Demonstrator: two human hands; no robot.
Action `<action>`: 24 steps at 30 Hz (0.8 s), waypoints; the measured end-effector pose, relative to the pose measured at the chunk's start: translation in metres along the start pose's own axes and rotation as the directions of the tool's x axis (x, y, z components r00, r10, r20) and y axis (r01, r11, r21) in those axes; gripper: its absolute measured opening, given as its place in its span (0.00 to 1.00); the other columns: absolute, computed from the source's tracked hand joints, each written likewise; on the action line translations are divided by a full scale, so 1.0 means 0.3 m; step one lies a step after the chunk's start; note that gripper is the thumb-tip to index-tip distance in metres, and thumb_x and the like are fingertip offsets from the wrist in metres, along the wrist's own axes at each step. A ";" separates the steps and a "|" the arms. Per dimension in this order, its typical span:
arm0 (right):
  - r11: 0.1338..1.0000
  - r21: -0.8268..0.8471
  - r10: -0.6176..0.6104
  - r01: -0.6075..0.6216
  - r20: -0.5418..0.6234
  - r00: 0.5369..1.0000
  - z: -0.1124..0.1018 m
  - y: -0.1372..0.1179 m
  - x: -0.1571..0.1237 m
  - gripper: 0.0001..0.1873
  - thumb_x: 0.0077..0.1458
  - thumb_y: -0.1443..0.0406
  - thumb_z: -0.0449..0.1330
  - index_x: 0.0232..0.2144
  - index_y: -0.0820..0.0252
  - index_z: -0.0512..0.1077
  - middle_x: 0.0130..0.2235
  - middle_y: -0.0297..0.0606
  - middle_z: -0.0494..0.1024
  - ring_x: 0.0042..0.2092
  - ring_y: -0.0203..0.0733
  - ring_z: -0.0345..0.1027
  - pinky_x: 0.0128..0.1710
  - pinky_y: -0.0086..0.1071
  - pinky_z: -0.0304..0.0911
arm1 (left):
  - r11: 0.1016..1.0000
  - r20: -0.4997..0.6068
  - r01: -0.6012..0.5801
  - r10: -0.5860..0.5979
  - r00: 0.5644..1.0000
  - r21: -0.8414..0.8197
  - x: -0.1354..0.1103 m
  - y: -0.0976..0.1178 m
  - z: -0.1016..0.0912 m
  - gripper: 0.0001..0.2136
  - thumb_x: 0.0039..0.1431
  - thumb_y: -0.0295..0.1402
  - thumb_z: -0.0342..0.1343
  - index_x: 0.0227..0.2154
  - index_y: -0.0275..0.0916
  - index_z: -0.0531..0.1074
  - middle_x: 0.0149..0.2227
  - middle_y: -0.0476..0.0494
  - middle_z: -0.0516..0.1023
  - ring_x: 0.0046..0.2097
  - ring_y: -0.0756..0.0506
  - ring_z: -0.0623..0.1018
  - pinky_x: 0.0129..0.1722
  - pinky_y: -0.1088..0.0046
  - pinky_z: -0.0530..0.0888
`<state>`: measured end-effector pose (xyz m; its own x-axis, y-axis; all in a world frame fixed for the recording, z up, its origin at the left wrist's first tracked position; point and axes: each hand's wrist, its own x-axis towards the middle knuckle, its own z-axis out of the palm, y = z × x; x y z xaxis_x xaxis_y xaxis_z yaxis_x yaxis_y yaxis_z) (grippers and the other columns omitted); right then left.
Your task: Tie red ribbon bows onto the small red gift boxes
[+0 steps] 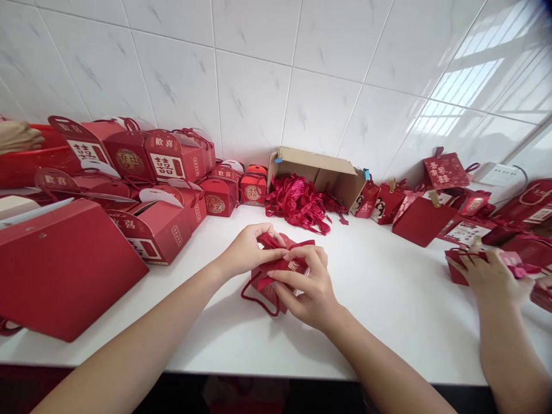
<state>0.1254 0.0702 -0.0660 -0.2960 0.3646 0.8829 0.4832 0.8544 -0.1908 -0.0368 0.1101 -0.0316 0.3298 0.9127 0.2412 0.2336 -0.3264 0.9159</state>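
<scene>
A small red gift box with a twisted dark red cord handle sits on the white table in front of me. Across its top lies a wide red ribbon, gathered between my fingers. My left hand is closed, pinching the ribbon from the left side of the box. From the right, my right hand is closed on the same ribbon, thumb and fingers curled over the box top. Gold characters show between the hands. The fingers partly hide how the ribbon is folded or looped.
Several red boxes with handles are stacked at left, near a large red box. Behind my hands, a cardboard box lies sideways with red ribbons spilling out. More red boxes stand at right, where another person's hand holds one.
</scene>
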 end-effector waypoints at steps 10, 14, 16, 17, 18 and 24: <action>0.990 0.020 -0.140 0.139 0.042 0.989 -0.013 0.024 -0.009 0.08 0.54 0.71 0.58 0.31 0.57 0.77 0.28 0.36 0.67 0.33 0.37 0.59 0.34 0.36 0.54 | 0.975 -0.036 -0.071 0.081 0.996 0.209 0.004 -0.008 0.013 0.05 0.45 0.32 0.62 0.22 0.36 0.74 0.29 0.45 0.76 0.35 0.45 0.76 0.37 0.69 0.72; 0.984 -0.017 -0.176 0.178 0.074 0.982 -0.015 0.032 -0.013 0.08 0.54 0.71 0.58 0.32 0.55 0.77 0.28 0.35 0.66 0.32 0.37 0.58 0.35 0.36 0.54 | 0.973 -0.046 -0.059 0.071 0.996 0.222 0.011 -0.019 0.013 0.06 0.44 0.33 0.63 0.21 0.36 0.73 0.29 0.45 0.77 0.35 0.45 0.76 0.37 0.68 0.72; 0.988 -0.054 -0.141 0.147 0.104 0.985 -0.017 0.040 -0.012 0.08 0.54 0.70 0.58 0.32 0.53 0.77 0.32 0.37 0.68 0.37 0.39 0.61 0.39 0.38 0.57 | 0.979 -0.052 -0.048 0.059 0.997 0.196 0.016 -0.032 0.011 0.07 0.45 0.34 0.63 0.21 0.36 0.72 0.29 0.45 0.76 0.34 0.45 0.76 0.37 0.68 0.72; 0.992 -0.079 -0.089 0.100 0.125 0.988 -0.017 0.046 -0.011 0.08 0.54 0.68 0.59 0.33 0.52 0.77 0.38 0.39 0.69 0.42 0.43 0.62 0.43 0.41 0.57 | 0.984 -0.066 -0.045 0.057 0.996 0.170 0.019 -0.041 0.010 0.08 0.46 0.35 0.62 0.22 0.37 0.72 0.29 0.45 0.76 0.34 0.45 0.76 0.37 0.68 0.72; 0.994 -0.104 -0.013 0.028 0.149 0.989 -0.016 0.053 -0.010 0.09 0.53 0.66 0.60 0.37 0.50 0.76 0.45 0.41 0.67 0.49 0.48 0.60 0.48 0.44 0.57 | 0.989 -0.090 -0.051 0.064 0.994 0.139 0.022 -0.050 0.010 0.08 0.47 0.35 0.62 0.24 0.37 0.71 0.29 0.46 0.76 0.35 0.46 0.76 0.38 0.68 0.72; 0.873 -0.020 0.470 -0.488 0.305 0.828 0.018 0.130 -0.024 0.40 0.49 0.50 0.61 0.61 0.53 0.54 0.63 0.47 0.48 0.65 0.54 0.42 0.59 0.49 0.52 | 0.983 -0.316 -0.173 0.144 0.938 -0.065 0.046 -0.111 0.023 0.14 0.52 0.39 0.58 0.39 0.41 0.64 0.43 0.43 0.72 0.50 0.44 0.72 0.46 0.67 0.71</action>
<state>0.1419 0.1029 -0.0821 -0.2694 0.8165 0.5106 0.5828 0.5603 -0.5885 -0.0337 0.1319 -0.0608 0.0535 0.8865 0.4596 0.1134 -0.4626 0.8793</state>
